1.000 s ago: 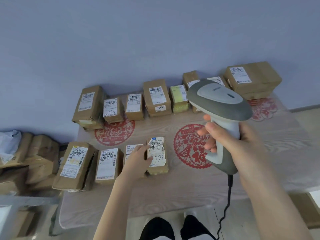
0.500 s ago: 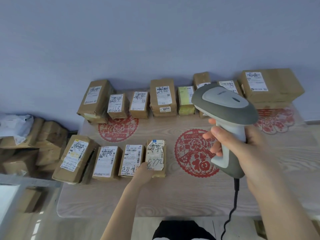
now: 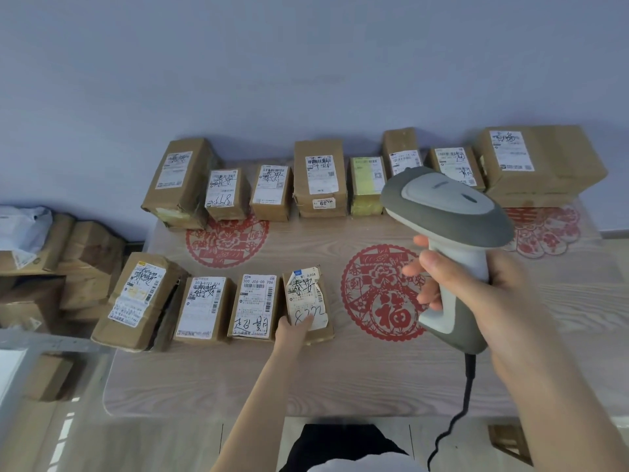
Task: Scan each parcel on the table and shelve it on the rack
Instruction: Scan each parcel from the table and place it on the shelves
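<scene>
parcels [image 3: 320, 178] cover much of the wood-grain table [image 3: 340, 386] in the head view: eight brown boxes in a row along the back edge by the wall, and four more in a front row towards the left. the torn-label parcel [image 3: 308, 298] is the rightmost of that front row. it lies flat with its crumpled label up, just beside its neighbour [image 3: 253, 306].

the left hand [image 3: 291, 332] is at the parcel's near end with one digit laid over the lower part of the label. i cannot tell whether it grips the box or only touches it. the right hand [image 3: 483, 294] is wrapped around the handle of a grey and white barcode scanner [image 3: 442, 206], held up over the table to the right of that parcel. its cable [image 3: 468, 376] hangs down past the near edge. the two hands are well apart.

by my reading most of the job is left: twelve parcels lie on the table and none is lifted. brown boxes [image 3: 85, 260] sit on what looks like the rack [image 3: 44, 338] at far left, near a white plastic bag [image 3: 23, 226], but where they came from cannot be told. the step in hand seems to be readying the torn-label parcel for a scan. where the beam falls is not visible.

red paper-cut decals [image 3: 381, 291] lie flat on the tabletop and block nothing. the parcel's right side is free and its left is tight against the neighbour. the creased label may read badly, and the way to the rack passes over the other front-row boxes.
</scene>
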